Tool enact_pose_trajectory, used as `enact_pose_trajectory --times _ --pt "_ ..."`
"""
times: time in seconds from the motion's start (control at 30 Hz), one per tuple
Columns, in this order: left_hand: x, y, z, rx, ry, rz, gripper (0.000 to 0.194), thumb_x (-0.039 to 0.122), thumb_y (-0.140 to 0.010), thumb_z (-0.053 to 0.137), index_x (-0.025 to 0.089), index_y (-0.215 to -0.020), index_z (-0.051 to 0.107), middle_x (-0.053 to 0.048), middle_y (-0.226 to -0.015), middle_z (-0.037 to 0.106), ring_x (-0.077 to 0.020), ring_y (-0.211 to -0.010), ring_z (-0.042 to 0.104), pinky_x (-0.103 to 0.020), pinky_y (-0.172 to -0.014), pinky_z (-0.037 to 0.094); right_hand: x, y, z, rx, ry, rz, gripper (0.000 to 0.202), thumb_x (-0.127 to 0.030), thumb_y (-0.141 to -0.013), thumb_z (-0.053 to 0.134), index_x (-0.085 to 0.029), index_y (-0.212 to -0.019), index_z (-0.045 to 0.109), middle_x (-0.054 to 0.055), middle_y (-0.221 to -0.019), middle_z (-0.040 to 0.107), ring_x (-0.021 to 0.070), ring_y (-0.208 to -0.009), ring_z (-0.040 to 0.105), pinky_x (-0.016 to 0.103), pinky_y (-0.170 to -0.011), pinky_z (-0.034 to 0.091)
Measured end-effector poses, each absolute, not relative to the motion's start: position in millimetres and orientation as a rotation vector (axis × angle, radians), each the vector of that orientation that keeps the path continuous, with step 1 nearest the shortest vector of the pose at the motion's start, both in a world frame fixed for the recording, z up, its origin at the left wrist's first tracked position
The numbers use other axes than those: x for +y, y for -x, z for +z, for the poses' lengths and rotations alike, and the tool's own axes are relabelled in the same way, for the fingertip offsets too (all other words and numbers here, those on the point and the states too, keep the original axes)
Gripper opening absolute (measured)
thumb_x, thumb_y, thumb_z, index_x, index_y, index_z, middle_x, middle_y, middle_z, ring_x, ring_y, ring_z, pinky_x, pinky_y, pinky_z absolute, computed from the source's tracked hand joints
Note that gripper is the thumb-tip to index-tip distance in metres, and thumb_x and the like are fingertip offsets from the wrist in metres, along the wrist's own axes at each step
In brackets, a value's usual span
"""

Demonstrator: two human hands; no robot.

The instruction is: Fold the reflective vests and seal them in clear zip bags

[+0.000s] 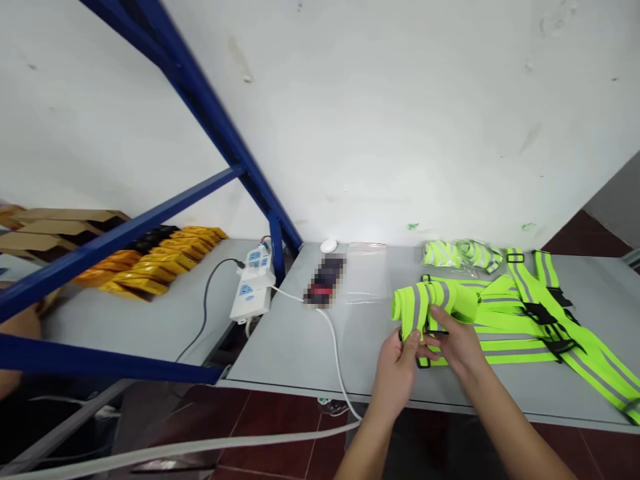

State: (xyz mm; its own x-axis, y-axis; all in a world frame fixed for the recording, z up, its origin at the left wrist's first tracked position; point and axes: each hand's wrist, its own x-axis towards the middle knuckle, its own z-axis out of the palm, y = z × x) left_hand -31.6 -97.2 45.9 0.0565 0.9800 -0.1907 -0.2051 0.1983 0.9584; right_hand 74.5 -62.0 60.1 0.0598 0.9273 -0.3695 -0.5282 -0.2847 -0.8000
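Note:
My left hand (396, 370) pinches the lower edge of a neon yellow-green reflective strap (411, 308) with a grey stripe, partly rolled and folded over. My right hand (457, 343) grips the same strap from the other side, thumb on top, near a black buckle. Both hands hold it just above the front part of the grey table. Behind and to the right, more reflective straps (515, 347) lie spread out with black buckles (540, 313). Rolled straps in clear bags (460, 255) rest against the wall.
A clear zip bag (367, 273) lies flat beside a blurred-out phone (326, 280) with a white cable. White power strips (253, 283) stand by a blue metal frame (200, 100). Yellow packets (165, 263) and cardboard (65, 227) occupy the left table. Part of another person's arm (20, 327) shows at far left.

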Motion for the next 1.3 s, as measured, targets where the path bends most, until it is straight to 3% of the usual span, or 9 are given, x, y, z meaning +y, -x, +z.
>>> enact_pose_trajectory --times 0.13,0.33,0.5,0.57,0.73,0.93,1.0,1.13,1.3 --pt "-93 54 46 1.075 -0.979 1.154 0.037 0.047 -0.089 0.048 0.014 -0.085 0.065 -0.006 -0.072 0.072 -0.0172 -0.058 0.065 -0.027 -0.060 0.046 -61 -48 65 -0.493 1.133 1.555 0.035 -0.041 -0.060 0.082 -0.019 -0.082 0.067 -0.001 -0.063 0.066 0.0090 -0.033 0.045 0.023 -0.027 0.033" --pt "-81 79 51 1.166 -1.074 1.140 0.030 0.035 -0.083 0.051 0.015 -0.063 0.062 -0.001 -0.058 0.063 -0.0119 -0.047 0.053 -0.024 -0.052 0.042 -57 -47 64 -0.791 1.047 1.446 0.053 -0.037 -0.051 0.087 -0.022 -0.099 0.070 0.005 -0.083 0.073 0.0248 -0.078 0.066 0.036 -0.068 0.054" --pt "-91 86 68 1.359 -0.983 1.102 0.014 0.011 -0.067 0.050 0.017 -0.055 0.055 0.005 -0.041 0.048 -0.0099 -0.042 0.045 -0.022 -0.048 0.036 -55 -65 49 -1.111 0.928 1.530 0.047 -0.037 -0.065 0.081 -0.023 -0.108 0.068 0.004 -0.080 0.074 0.0248 -0.082 0.067 0.041 -0.084 0.050" --pt "-98 87 74 1.256 -0.980 1.056 0.012 0.009 -0.065 0.051 0.016 -0.060 0.059 0.003 -0.046 0.055 -0.0113 -0.046 0.051 -0.022 -0.051 0.039 -56 -72 48 -1.209 0.898 1.573 0.044 -0.037 -0.068 0.079 -0.022 -0.107 0.069 0.002 -0.071 0.072 0.0247 -0.077 0.067 0.042 -0.084 0.050" --pt "-113 92 81 0.743 -0.726 0.901 0.027 0.022 -0.071 0.065 0.013 -0.097 0.068 -0.012 -0.086 0.072 -0.0244 -0.077 0.068 -0.031 -0.065 0.049 -55 -96 62 -1.432 0.940 1.673 0.034 -0.036 -0.067 0.078 -0.021 -0.097 0.072 0.001 -0.064 0.069 0.0244 -0.068 0.064 0.041 -0.073 0.053" --pt "-104 89 87 0.489 -0.536 0.711 0.051 0.044 -0.077 0.049 0.013 -0.114 0.065 -0.018 -0.114 0.066 -0.0368 -0.112 0.058 -0.047 -0.081 0.049 -35 -119 83 -1.578 0.977 1.743 0.021 -0.035 -0.066 0.078 -0.019 -0.079 0.070 0.001 -0.070 0.070 0.0207 -0.065 0.063 0.034 -0.063 0.053" --pt "-98 84 85 0.579 -0.536 0.766 0.052 0.051 -0.081 0.046 0.015 -0.114 0.065 -0.016 -0.116 0.066 -0.0353 -0.114 0.057 -0.048 -0.084 0.049 -28 -121 90 -1.643 0.943 1.749 0.018 -0.032 -0.069 0.076 -0.019 -0.078 0.069 0.000 -0.069 0.069 0.0194 -0.064 0.063 0.033 -0.063 0.052" --pt "-89 79 72 0.743 -0.622 0.896 0.042 0.043 -0.076 0.063 0.019 -0.110 0.066 -0.011 -0.109 0.069 -0.0294 -0.109 0.061 -0.043 -0.093 0.045 -21 -122 96 -1.777 0.870 1.756 0.026 -0.030 -0.068 0.076 -0.021 -0.091 0.070 0.002 -0.086 0.072 0.0230 -0.081 0.066 0.035 -0.074 0.053" --pt "-82 71 61 1.074 -0.639 1.060 0.031 0.039 -0.078 0.060 0.015 -0.096 0.068 -0.008 -0.089 0.072 -0.0252 -0.089 0.066 -0.038 -0.083 0.049 -10 -119 86 -1.815 1.040 1.717 0.035 -0.035 -0.063 0.078 -0.019 -0.092 0.070 0.001 -0.085 0.072 0.0236 -0.079 0.065 0.033 -0.071 0.051"
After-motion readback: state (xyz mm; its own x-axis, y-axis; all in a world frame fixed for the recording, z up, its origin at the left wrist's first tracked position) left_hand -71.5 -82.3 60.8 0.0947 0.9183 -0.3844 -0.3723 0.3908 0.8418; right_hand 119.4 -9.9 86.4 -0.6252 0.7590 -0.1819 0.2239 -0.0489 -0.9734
